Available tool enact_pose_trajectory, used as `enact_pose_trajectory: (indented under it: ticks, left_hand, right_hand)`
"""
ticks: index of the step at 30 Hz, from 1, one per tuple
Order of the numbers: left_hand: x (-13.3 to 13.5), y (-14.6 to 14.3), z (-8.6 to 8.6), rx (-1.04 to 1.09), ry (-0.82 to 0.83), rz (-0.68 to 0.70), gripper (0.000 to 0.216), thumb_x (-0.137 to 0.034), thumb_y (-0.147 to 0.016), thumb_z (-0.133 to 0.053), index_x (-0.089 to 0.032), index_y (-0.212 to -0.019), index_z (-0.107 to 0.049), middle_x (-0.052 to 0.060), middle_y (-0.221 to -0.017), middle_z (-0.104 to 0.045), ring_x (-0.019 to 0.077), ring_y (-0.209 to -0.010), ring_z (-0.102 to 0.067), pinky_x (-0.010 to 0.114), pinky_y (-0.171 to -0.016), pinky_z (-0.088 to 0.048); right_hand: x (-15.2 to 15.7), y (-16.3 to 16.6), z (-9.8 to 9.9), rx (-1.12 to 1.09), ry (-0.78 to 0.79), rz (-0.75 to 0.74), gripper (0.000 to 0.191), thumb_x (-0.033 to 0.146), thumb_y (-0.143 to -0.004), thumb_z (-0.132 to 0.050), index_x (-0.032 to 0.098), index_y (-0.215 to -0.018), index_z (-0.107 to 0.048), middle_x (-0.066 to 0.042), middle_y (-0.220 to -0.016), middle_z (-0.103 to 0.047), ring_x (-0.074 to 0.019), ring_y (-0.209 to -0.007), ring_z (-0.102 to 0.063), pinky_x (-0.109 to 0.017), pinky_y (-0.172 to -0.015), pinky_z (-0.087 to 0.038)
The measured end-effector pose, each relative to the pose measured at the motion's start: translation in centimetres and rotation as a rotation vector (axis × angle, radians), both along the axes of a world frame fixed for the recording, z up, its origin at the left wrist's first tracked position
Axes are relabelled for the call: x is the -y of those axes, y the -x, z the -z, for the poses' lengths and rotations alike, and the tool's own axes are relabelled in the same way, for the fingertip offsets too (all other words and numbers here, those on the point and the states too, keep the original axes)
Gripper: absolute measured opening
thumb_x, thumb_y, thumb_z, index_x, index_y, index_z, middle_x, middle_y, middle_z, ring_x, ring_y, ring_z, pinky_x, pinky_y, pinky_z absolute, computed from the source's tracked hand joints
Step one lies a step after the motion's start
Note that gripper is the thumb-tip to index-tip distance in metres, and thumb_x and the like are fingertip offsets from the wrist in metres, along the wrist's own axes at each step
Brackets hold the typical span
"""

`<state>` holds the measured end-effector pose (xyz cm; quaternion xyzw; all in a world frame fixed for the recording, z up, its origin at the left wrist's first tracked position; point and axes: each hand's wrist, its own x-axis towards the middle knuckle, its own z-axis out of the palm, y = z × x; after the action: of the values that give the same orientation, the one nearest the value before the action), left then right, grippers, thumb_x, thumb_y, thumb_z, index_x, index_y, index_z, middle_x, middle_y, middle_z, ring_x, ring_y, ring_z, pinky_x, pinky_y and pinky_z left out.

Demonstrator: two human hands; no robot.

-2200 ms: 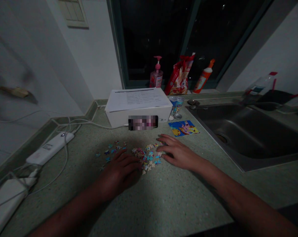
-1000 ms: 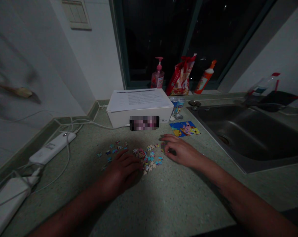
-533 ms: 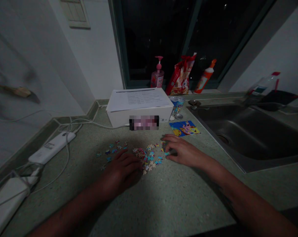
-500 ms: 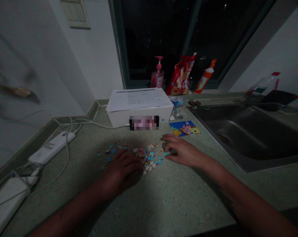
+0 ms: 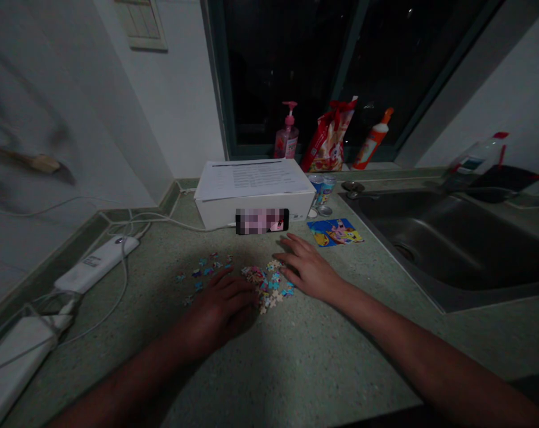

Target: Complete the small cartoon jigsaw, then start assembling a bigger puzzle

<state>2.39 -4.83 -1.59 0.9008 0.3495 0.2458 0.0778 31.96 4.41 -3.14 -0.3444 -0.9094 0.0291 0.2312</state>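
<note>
Small jigsaw puzzle pieces (image 5: 273, 285) lie in a loose heap on the counter, some coloured side up and some showing plain beige backs. More jigsaw pieces (image 5: 197, 273) are scattered farther left. My left hand (image 5: 222, 306) rests low between the two groups, its fingers loosely bent and slightly apart at the heap's left edge. Its thumb side is dark, and I see no piece held there. My right hand (image 5: 312, 267) is over the heap's right side with fingers spread, the tips close to the beige pieces. Some pieces are hidden under it.
Behind the pieces, a phone (image 5: 278, 222) leans on a white box (image 5: 216, 209) topped with a printed sheet. A colourful cartoon picture card (image 5: 336, 232) lies to the right, near small cans (image 5: 326, 189). A sink (image 5: 434, 249) is at right; power strips (image 5: 95, 264) and cables at left.
My right hand has shifted left over the heap's right edge, and its fingers have spread from a more pinched shape. The left hand has stayed almost in place. The view has shifted slightly.
</note>
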Motion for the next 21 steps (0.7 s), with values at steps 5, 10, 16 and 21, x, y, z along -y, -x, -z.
enact_pose_trajectory:
  ticks: [5, 10, 16, 21]
  left_hand:
    - [0.0, 0.0, 0.0, 0.014, -0.006, -0.009, 0.025, -0.017, -0.103, -0.063, -0.028, -0.124, -0.072, 0.003, -0.125, -0.078, 0.0242, -0.117, -0.07, 0.06, -0.123, -0.037]
    - [0.0, -0.1, 0.1, 0.019, -0.009, 0.002, 0.025, -0.016, -0.102, -0.063, -0.028, -0.124, -0.071, 0.003, -0.123, -0.078, 0.0238, -0.115, -0.071, 0.058, -0.122, -0.038]
    - [0.0, -0.2, -0.1, 0.009, -0.004, 0.001, 0.024, -0.016, -0.103, -0.062, -0.028, -0.122, -0.07, 0.003, -0.123, -0.079, 0.0245, -0.115, -0.071, 0.057, -0.12, -0.039]
    - [0.0, -0.1, 0.0, 0.015, -0.019, 0.015, 0.026, -0.015, -0.103, -0.06, -0.027, -0.124, -0.069, 0.003, -0.123, -0.078, 0.0248, -0.115, -0.071, 0.059, -0.121, -0.038]
  right_hand:
    - [-0.1, 0.7, 0.2, 0.001, -0.001, -0.02, 0.022, 0.025, -0.101, -0.071, 0.02, -0.121, -0.079, -0.017, -0.147, -0.066, -0.0387, -0.151, -0.05, -0.062, -0.121, -0.048]
    - [-0.4, 0.7, 0.1, -0.068, 0.015, -0.002, 0.013, 0.025, -0.102, -0.07, 0.023, -0.107, -0.082, -0.012, -0.137, -0.074, -0.0348, -0.146, -0.056, -0.06, -0.119, -0.05]
    - [-1.6, 0.2, 0.9, -0.184, 0.059, 0.074, 0.013, 0.021, -0.101, -0.069, 0.022, -0.1, -0.082, -0.012, -0.129, -0.077, -0.0336, -0.137, -0.063, -0.059, -0.117, -0.052]
    - [-2.0, -0.1, 0.9, -0.235, 0.051, 0.177, 0.016, 0.023, -0.099, -0.071, 0.022, -0.112, -0.08, -0.013, -0.128, -0.077, -0.0348, -0.136, -0.062, -0.064, -0.116, -0.05]
